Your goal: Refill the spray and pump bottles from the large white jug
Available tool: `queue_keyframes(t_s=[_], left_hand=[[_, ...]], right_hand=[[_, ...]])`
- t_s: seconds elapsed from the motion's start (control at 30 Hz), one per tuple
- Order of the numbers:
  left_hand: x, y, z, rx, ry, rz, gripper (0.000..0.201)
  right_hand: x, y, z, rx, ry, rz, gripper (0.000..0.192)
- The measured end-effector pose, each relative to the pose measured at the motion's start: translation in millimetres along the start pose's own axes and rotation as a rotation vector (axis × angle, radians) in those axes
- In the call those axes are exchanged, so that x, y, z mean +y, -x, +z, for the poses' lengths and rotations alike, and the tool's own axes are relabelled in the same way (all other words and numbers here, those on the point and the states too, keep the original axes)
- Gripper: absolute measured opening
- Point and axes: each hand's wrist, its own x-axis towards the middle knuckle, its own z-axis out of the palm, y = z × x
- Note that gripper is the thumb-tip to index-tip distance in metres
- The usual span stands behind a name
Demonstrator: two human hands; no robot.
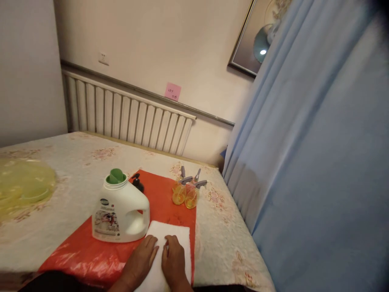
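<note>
A folded white towel (168,235) lies on a red plastic sheet (170,211) at the bottom middle of the head view. My left hand (141,257) rests along the towel's left edge, fingers extended and lightly bent. On the towel's middle lies my right hand (174,259), its fingers loosely bent and pointing away from me. Neither hand grips anything that I can see. Just left of the towel stands a white detergent jug (120,211) with a handle, and a green cap (116,177) sits in its mouth.
Behind the jug is a black pump-top bottle (137,183). Several small spray bottles (191,199) with yellow liquid and grey triggers stand at the sheet's far right. Translucent yellow plastic (27,182) lies at left on the floral cover (75,162). A blue curtain (298,170) hangs at right.
</note>
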Motion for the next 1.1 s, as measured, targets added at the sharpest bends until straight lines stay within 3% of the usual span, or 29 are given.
queue_keyframes(t_s=[0.37, 0.7, 0.9, 1.1], left_hand=[[-5, -5, 0.7, -0.080, 0.182, -0.051, 0.018], [-5, -30, -10.1, -0.311, 0.254, -0.202, 0.017], [0, -44, -17.3, -0.422, 0.273, -0.206, 0.026], [7, -50, -27.0, -0.511, 0.517, -0.186, 0.019]], right_hand=[[-7, 1, -2, -0.030, 0.083, -0.033, 0.030], [-10, -2, -2, -0.064, 0.124, -0.013, 0.028], [-11, -1, -2, -0.106, 0.126, 0.018, 0.025], [-10, -1, -1, -0.142, 0.134, 0.025, 0.020]])
